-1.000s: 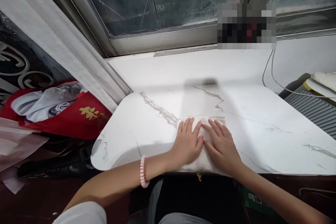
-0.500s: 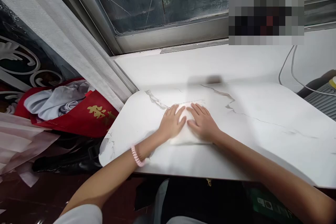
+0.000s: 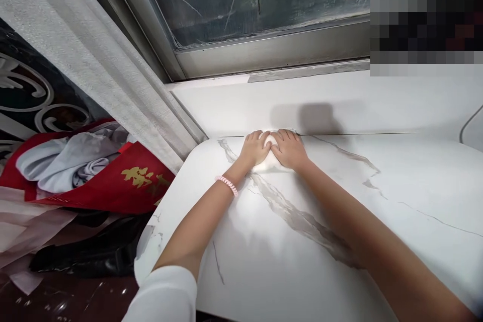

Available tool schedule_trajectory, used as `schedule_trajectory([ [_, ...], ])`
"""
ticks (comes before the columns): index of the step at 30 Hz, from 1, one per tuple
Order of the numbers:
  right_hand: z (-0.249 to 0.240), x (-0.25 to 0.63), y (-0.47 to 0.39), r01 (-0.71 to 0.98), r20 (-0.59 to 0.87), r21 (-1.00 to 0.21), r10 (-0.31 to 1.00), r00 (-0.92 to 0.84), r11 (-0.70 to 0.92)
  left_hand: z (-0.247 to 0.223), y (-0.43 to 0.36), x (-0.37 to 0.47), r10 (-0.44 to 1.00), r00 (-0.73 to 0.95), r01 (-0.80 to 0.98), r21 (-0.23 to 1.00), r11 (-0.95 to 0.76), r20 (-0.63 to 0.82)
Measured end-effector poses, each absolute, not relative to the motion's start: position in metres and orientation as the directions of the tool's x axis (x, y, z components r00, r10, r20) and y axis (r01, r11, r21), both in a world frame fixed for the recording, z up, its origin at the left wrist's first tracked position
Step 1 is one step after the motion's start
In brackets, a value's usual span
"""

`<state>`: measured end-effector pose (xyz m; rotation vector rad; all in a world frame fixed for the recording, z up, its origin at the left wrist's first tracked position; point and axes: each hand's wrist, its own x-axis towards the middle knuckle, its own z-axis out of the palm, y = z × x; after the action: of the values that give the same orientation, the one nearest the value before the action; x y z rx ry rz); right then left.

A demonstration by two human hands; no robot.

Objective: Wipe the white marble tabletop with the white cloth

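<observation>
A white cloth (image 3: 268, 162) lies bunched on the white marble-patterned tabletop (image 3: 241, 241), close to its back edge by the wall. On the cloth's left part rests my left hand (image 3: 254, 151), palm down with its fingers stretched out, a pink coiled band (image 3: 227, 186) around the wrist. My right hand (image 3: 290, 149) lies flat on the right part, fingers pointing away from me. The two thumbs nearly meet over the middle. Much of the cloth is hidden under both palms.
Behind the table rises a white wall (image 3: 226, 108) below a metal-framed window (image 3: 271, 48). A pale curtain (image 3: 109, 65) hangs at the left, beside a red bag (image 3: 143, 176) holding pale fabric (image 3: 71, 156). A grey cable (image 3: 468, 123) runs down the wall at far right.
Both hands have slid the cloth away from me, up to the table's back edge. The cloth now looks more bunched. My view has shifted, showing more of the tabletop's front.
</observation>
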<state>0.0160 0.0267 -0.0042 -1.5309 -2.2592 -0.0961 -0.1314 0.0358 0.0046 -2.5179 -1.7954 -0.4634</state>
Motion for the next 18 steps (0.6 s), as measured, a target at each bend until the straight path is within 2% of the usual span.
schedule_trajectory([
  [8, -0.005, 0.001, -0.021, 0.914, 0.316, -0.142, 0.892, -0.321, 0.380, 0.005, -0.014, -0.148, 0.926, 0.311, 0.929, 0.138, -0.344, 0.215],
  [18, -0.006, -0.040, -0.187, 0.810, 0.295, -0.272, 0.846, -0.444, 0.520, 0.009, -0.192, -0.202, 0.937, 0.303, 0.933, 0.148, -0.329, 0.176],
])
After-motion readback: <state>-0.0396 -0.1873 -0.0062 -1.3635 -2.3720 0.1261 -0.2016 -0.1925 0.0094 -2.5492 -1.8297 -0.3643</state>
